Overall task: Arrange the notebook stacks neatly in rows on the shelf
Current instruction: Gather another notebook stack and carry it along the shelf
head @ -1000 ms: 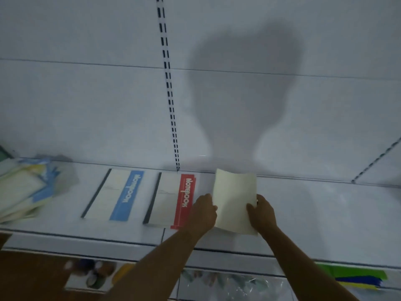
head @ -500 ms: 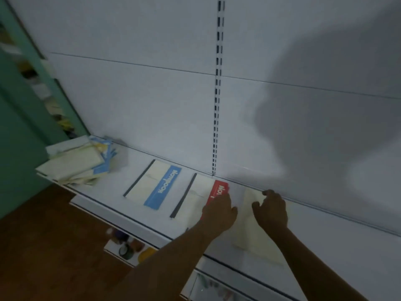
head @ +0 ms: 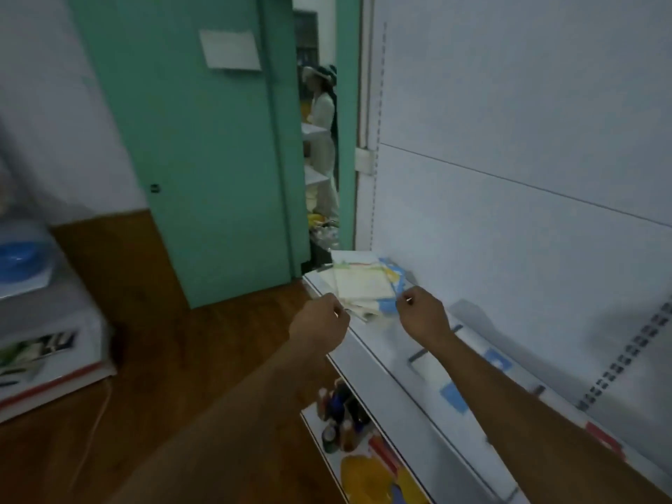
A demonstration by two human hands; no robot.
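Head view: a green door [head: 203, 169] stands ajar beyond the white metal shelf [head: 367, 361], with a wooden floor [head: 152, 376] below and bottles [head: 338, 412] on a lower tier. A loose, fanned pile of flat paper notebooks [head: 363, 285] lies at the shelf's far left end. The left hand [head: 322, 323] and right hand [head: 422, 316] flank it, fingers curled; whether they hold anything I cannot tell. A blue-striped notebook [head: 451, 391] lies flat under the right forearm.

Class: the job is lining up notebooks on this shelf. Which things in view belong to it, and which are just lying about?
Job: loose notebook pile; blue-striped notebook; shelf; left hand; right hand.

Lying about: bottles below; book; paper on door.
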